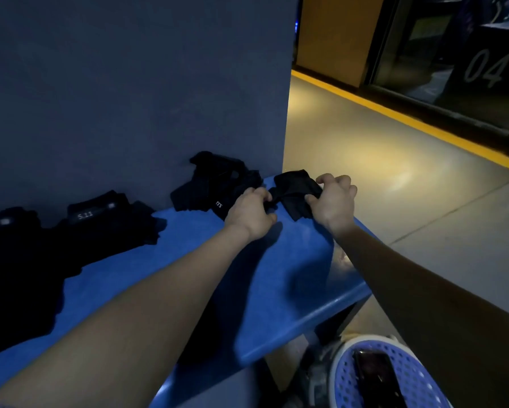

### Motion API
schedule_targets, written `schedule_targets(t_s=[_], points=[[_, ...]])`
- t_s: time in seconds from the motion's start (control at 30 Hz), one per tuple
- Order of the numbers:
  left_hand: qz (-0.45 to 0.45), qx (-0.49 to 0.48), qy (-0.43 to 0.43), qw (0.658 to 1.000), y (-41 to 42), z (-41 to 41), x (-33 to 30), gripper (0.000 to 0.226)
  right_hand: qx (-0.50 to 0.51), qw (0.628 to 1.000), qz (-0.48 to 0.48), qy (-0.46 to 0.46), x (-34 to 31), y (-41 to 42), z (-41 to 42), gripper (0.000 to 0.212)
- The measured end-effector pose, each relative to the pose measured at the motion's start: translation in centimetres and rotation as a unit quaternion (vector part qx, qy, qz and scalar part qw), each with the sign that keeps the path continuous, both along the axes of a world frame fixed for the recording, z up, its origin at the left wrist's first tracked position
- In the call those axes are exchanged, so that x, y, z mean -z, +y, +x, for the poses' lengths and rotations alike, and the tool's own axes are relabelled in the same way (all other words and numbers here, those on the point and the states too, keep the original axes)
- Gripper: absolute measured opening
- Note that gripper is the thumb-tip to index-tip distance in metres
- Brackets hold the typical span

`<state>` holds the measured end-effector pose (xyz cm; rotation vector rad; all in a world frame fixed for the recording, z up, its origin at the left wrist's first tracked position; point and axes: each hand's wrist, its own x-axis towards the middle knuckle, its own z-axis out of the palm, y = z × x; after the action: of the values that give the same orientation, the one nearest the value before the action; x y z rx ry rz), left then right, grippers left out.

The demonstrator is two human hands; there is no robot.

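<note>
The black cloth piece lies on the far right end of the blue bench, stretched between both hands, its long axis running across from one to the other. The left hand pinches the bunched end just right of its fingertips. The right hand curls over the wider end to its left. Neither hand is nearer, so any fold would likely bring the ends together.

Head view, down over blue table
</note>
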<state>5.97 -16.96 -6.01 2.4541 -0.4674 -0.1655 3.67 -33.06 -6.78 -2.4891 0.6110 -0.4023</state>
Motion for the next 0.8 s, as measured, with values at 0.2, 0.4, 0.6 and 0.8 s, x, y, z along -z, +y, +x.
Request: schedule_targets(t_s=[0.2, 0.4, 0.6, 0.8], points=[[-0.001, -0.004, 0.009, 1.0, -0.4, 1.1, 1.6, 0.04, 0.009, 0.994, 0.105, 0.012, 2.2, -1.0, 1.4, 0.021], [-0.017, -0.01, 0.015, 1.0, 0.3, 0.3, 1.1, 0.039, 0.024, 0.979, 0.187, -0.07, 1.1, -0.3, -0.1, 0.018], [-0.039, 0.0, -0.022, 0.999, 0.8, -2.5, -1.3, 0.066, 0.018, 0.958, 0.257, -0.125, -3.1, 2.3, -2.7, 0.012], [-0.003, -0.02, -0.141, 0.99, 3.3, -6.6, -3.4, 0.082, -0.044, 0.911, 0.393, -0.115, -6.5, 6.2, -6.0, 0.007]])
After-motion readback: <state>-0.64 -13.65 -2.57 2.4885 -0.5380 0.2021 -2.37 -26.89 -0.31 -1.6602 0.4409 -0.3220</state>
